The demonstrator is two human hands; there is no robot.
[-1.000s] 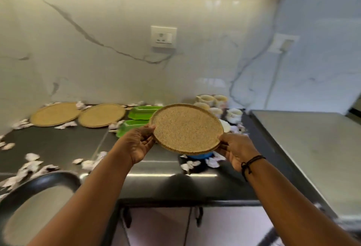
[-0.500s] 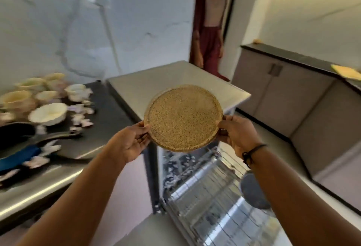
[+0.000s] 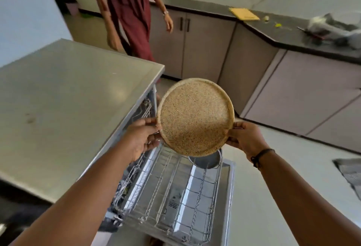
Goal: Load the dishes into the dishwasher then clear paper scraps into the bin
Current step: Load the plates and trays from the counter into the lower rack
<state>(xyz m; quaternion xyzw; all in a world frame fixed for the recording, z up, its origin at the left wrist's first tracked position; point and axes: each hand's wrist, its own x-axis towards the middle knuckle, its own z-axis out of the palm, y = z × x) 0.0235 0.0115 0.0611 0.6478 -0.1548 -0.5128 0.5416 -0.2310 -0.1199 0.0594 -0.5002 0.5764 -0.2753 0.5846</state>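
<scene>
Head view: a round speckled tan plate (image 3: 195, 117) hangs tilted between both hands, the left hand (image 3: 141, 138) pinching its rim at 8 o'clock, the right hand (image 3: 245, 138) at 4 o'clock, above the pulled-out wire dishwasher rack (image 3: 172, 193) holding a grey steel bowl (image 3: 207, 161). A grey steel worktop (image 3: 64, 105) lies at 9 o'clock. Half a second ago the plate was over the worktop's edge.

From my remote feed: a steel-topped counter (image 3: 64, 97) fills nine o'clock, pale cabinets (image 3: 205, 50) under a black worktop (image 3: 283, 35) run from twelve to three, over a light floor (image 3: 263, 197). A bystander in maroon (image 3: 129, 15) stands at twelve.
</scene>
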